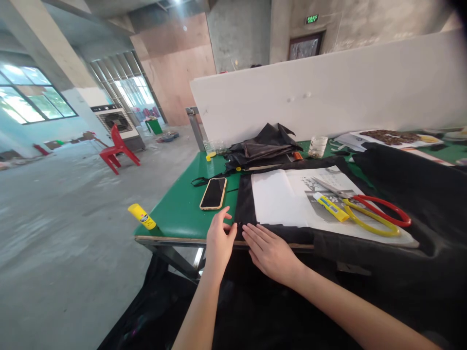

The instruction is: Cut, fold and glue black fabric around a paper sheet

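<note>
"At the near edge of a green surface [178, 209], what is being worked on?"

"Black cloth [246, 200], spread beneath and around white paper [272, 197]; its near left corner lies between the fingertips of two bare hands."

"How is the grip seen?"

"The left hand [219, 236] is loosely spread beside that corner, thumb apart from forefinger; whether the cloth is touched by it cannot be told. The right hand [272, 255] is laid flat on the near border, fingers pressed side by side, with nothing seen clasped."

"Which step is thought to be in hand?"

"By appearances, the border is being smoothed or folded along the paper's near side; which of the two cannot be told."

"And what is called for by the next move?"

"Even pressure along that border, it is judged, with the paper kept from sliding. Scissors [350, 199] and a glue stick [332, 207] are left on a printed page [310, 183] to the right; a phone [213, 193] is placed just beyond the left hand."
</note>
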The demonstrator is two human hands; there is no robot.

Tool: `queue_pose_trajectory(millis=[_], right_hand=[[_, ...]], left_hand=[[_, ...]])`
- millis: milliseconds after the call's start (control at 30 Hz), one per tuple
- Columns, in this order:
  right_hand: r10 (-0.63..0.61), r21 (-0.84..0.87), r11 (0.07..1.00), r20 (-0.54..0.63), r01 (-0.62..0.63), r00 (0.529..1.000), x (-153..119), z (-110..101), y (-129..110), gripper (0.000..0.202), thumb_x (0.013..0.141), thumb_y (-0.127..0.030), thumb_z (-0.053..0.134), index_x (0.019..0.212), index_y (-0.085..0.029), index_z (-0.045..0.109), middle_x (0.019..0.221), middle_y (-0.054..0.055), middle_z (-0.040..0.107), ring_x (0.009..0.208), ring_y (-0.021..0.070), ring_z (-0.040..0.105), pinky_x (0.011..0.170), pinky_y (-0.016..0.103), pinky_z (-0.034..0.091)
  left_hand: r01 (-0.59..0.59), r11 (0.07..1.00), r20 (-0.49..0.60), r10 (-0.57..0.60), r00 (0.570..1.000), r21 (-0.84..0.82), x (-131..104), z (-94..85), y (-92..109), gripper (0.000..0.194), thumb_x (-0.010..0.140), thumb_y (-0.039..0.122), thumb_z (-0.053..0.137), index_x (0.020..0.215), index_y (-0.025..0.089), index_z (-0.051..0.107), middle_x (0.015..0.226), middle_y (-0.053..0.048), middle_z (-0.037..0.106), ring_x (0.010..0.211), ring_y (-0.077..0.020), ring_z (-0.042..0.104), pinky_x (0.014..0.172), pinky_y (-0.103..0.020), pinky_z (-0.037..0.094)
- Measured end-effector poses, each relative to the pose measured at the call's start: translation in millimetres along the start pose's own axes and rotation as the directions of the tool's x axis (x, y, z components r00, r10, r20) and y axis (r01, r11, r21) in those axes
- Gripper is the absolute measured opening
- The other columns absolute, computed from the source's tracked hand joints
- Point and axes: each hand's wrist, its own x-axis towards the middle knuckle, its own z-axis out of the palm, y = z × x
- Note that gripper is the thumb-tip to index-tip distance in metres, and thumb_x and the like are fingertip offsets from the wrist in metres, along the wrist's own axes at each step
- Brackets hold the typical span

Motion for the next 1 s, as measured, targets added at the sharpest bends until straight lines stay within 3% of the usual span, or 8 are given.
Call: queue_pose_trajectory(millis=[200, 367, 500, 633, 833, 1000], right_hand=[[0.019, 0.012, 1.000, 0.044, -0.019, 0.999, -1.1, -0.6, -1.1, 0.045, 0.087, -0.015, 0.041, 0.131, -0.006, 0.043, 0.134, 0.014, 0.044, 0.128, 0.0244, 0.035, 0.107, 0.041, 0.034], [0.057, 0.070, 0.996, 0.042, -0.059, 0.998, 0.4, -3.0, -3.0, 0.045, 0.086, -0.019, 0.043, 0.130, -0.007, 0.045, 0.134, 0.013, 0.046, 0.127, 0.0234, 0.037, 0.106, 0.040, 0.035], [0.085, 0.102, 0.991, 0.028, -0.087, 0.996, 1.4, -2.5, -5.4, 0.045, 0.085, -0.020, 0.046, 0.128, -0.007, 0.047, 0.133, 0.013, 0.046, 0.127, 0.0233, 0.037, 0.106, 0.040, 0.034], [0.092, 0.096, 0.991, 0.026, -0.095, 0.995, 1.3, -0.7, -6.1, 0.044, 0.086, -0.020, 0.043, 0.128, -0.008, 0.047, 0.133, 0.013, 0.047, 0.126, 0.0225, 0.038, 0.107, 0.040, 0.034], [0.113, 0.092, 0.989, -0.001, -0.112, 0.994, 1.5, 1.2, -7.5, 0.043, 0.085, -0.017, 0.044, 0.126, -0.008, 0.049, 0.131, 0.012, 0.049, 0.125, 0.0220, 0.040, 0.106, 0.038, 0.036], [0.165, 0.156, 0.973, 0.060, -0.173, 0.984, 12.0, -7.0, -5.7, 0.047, 0.075, -0.015, 0.047, 0.120, -0.009, 0.055, 0.126, 0.011, 0.054, 0.119, 0.0217, 0.047, 0.104, 0.035, 0.037]], left_hand=[[-0.080, 0.985, -0.043, 0.088, 0.995, 0.154, -2.1, 2.7, -0.5, 0.038, 0.082, 0.016, 0.050, 0.120, 0.019, 0.046, 0.093, -0.005, 0.055, 0.071, -0.0141, 0.055, 0.072, -0.032, 0.049], [-0.234, 0.922, -0.117, 0.281, 0.953, 0.309, -20.1, -5.3, 3.1, 0.035, 0.085, 0.018, 0.049, 0.120, 0.019, 0.050, 0.108, -0.011, 0.059, 0.103, -0.0242, 0.054, 0.090, -0.041, 0.043], [-0.395, 0.818, 0.058, 0.410, 0.910, 0.419, -45.2, -10.6, 6.9, 0.046, 0.085, 0.015, 0.047, 0.130, 0.015, 0.041, 0.127, -0.012, 0.053, 0.125, -0.0260, 0.041, 0.105, -0.046, 0.030], [-0.468, 0.726, 0.261, 0.389, 0.884, 0.504, -61.3, -8.9, 5.0, 0.052, 0.086, 0.015, 0.043, 0.137, 0.012, 0.032, 0.139, -0.012, 0.040, 0.131, -0.0264, 0.032, 0.108, -0.051, 0.023], [-0.482, 0.697, 0.267, 0.402, 0.876, 0.531, -57.8, -6.7, -1.3, 0.047, 0.086, 0.011, 0.041, 0.133, 0.011, 0.039, 0.136, -0.013, 0.044, 0.130, -0.0265, 0.034, 0.107, -0.053, 0.024], [-0.595, 0.640, 0.308, 0.511, 0.802, 0.487, -41.9, -11.8, -0.6, 0.036, 0.085, 0.009, 0.040, 0.119, 0.008, 0.052, 0.124, -0.013, 0.057, 0.125, -0.0253, 0.041, 0.106, -0.052, 0.030]])
